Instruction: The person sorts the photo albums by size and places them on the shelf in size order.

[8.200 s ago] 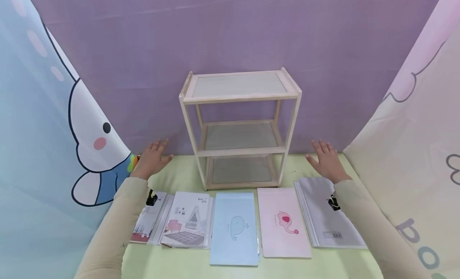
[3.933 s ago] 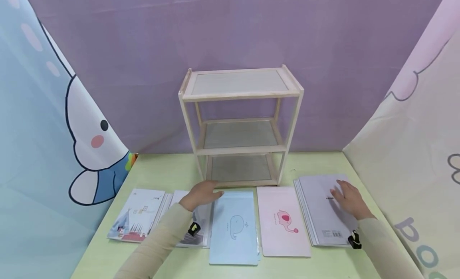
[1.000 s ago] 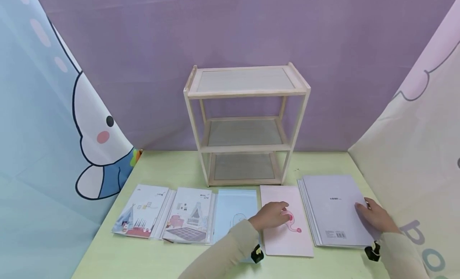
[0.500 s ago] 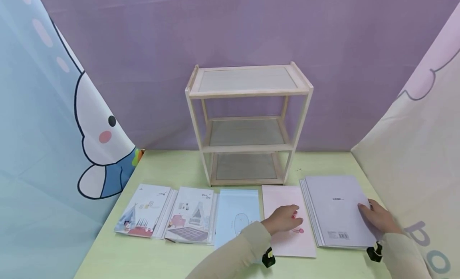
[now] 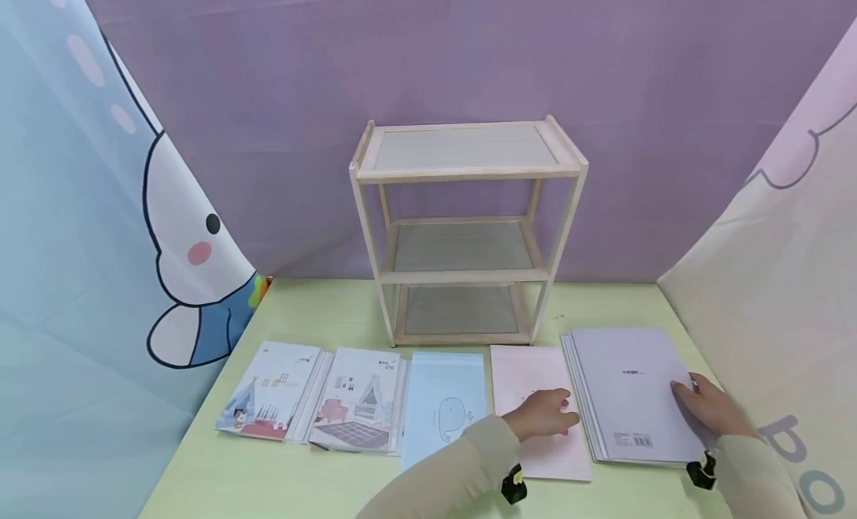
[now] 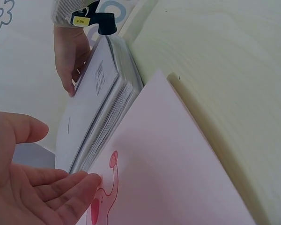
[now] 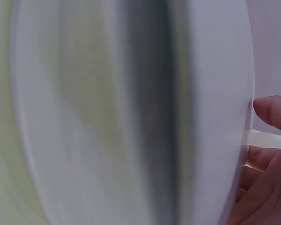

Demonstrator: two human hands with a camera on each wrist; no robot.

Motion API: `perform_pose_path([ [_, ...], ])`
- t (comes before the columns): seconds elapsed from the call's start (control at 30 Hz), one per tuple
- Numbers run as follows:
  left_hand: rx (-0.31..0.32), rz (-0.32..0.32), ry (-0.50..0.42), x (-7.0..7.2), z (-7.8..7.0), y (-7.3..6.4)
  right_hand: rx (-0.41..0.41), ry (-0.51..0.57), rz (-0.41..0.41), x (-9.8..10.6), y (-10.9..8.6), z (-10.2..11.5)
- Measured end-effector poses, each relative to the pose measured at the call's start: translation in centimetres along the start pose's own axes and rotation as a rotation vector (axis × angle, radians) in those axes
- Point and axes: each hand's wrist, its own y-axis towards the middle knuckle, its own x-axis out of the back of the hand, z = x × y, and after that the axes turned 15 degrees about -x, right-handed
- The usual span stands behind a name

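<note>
A lilac-grey book with a barcode lies at the right of the row, on what looks like a stack of page-edged books. My right hand pinches its right edge, the thumb on the cover and the fingers round the side, as the right wrist view shows. Over the pink notebook with an elephant drawing hovers my left hand. Its fingers are extended, pointing at the lilac book's left side; in the left wrist view they are close to the page edges, and contact cannot be told.
Behind the row stands a small wooden three-tier shelf. Left of the pink notebook lie a blue whale notebook, a house-print book and another illustrated book. Fabric curtains enclose the green table.
My left hand has gone from the left of the table across the blue notebook to the pink one, drifting right. My right hand has moved onto the lilac book and gripped its right edge.
</note>
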Motion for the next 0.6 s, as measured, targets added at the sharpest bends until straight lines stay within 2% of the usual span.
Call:
perform_pose_path([
  [0.13, 0.021, -0.005, -0.028, -0.4, -0.1, 0.4, 0.014, 0.007, -0.015, -0.1, 0.1, -0.2],
  [0.33, 0.107, -0.023, -0.135, -0.7, -0.6, 0.9, -0.008, 0.025, -0.001, -0.3, 0.2, -0.3],
  [0.6, 0.189, -0.112, -0.278, -1.1, -0.8, 1.4, 0.000, 0.044, -0.015, -0.6, 0.5, -0.6],
])
